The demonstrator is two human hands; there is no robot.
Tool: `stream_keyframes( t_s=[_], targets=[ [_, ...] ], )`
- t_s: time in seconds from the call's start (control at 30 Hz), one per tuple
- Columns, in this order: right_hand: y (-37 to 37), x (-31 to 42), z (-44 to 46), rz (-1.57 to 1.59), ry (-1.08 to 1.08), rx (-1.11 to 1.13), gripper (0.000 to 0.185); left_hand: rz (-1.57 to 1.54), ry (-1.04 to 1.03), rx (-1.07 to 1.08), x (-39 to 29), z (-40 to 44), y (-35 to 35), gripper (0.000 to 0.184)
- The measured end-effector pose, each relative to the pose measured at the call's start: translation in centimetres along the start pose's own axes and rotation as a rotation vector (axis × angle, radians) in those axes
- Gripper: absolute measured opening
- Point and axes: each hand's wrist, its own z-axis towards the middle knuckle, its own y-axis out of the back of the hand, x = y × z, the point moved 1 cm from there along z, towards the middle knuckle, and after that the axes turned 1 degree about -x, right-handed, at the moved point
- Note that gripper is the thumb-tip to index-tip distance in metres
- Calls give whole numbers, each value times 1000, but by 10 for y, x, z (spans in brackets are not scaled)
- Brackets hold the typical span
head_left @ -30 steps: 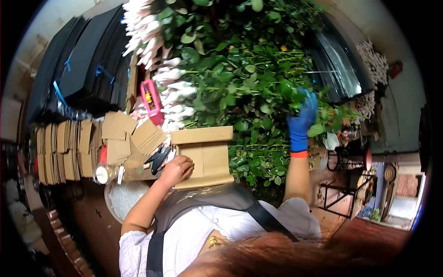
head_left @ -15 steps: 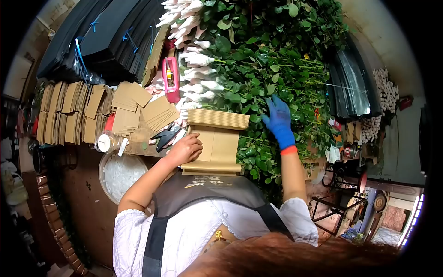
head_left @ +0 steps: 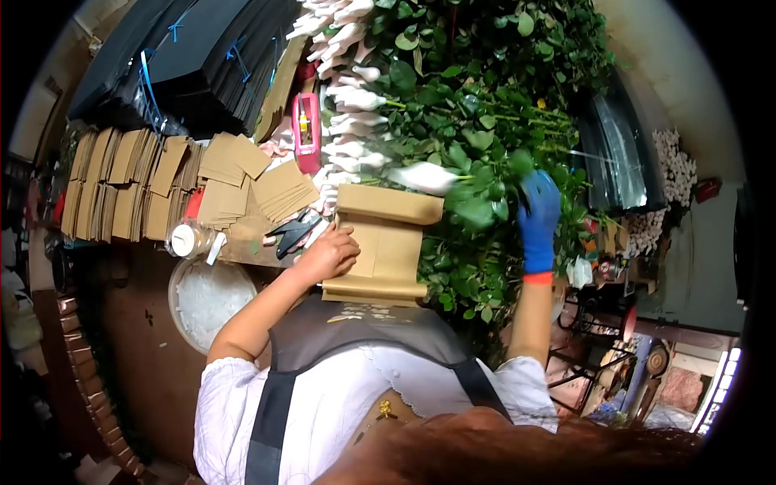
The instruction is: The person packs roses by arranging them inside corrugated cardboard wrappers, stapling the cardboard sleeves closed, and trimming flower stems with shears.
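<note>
My bare left hand rests on the left edge of an unfolded brown cardboard wrapper, its fingers bent over the board. My right hand, in a blue glove with an orange cuff, is closed on the leafy stem of a flower. That flower's white-sleeved head points left above the wrapper's top edge and is blurred. Behind lies a thick pile of leafy stems, with white-sleeved flower heads along its left side. Black scissors lie just left of my left hand.
Small cardboard pieces stand in stacks at the left, near a lidded jar. A pink tape dispenser is beside the flower heads. Black sheets are stacked at the upper left. A round white tub sits below the table edge.
My right hand, spread over the leaves half a second ago, has moved right and closed on a stem. A white-sleeved flower is now lifted above the pile. My left hand stays on the wrapper.
</note>
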Motion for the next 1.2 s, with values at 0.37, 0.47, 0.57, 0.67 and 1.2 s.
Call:
stream_keyframes(
  t_s=[0.37,0.47,0.57,0.67,1.2],
  targets=[
    [-41,41,8,297,-76,44,34,-13,22,75,-4,4,9,18],
    [-57,60,8,259,-52,195,45,-25,15,66,-6,5,9,20],
    [-50,76,-2,192,-40,148,52,-17,21,82,-6,2,10,20],
    [-23,76,3,102,-41,204,47,-24,38,42,-7,3,8,21],
    [-80,18,-45,307,-270,33,25,-16,27,68,-10,7,12,22]
  ],
)
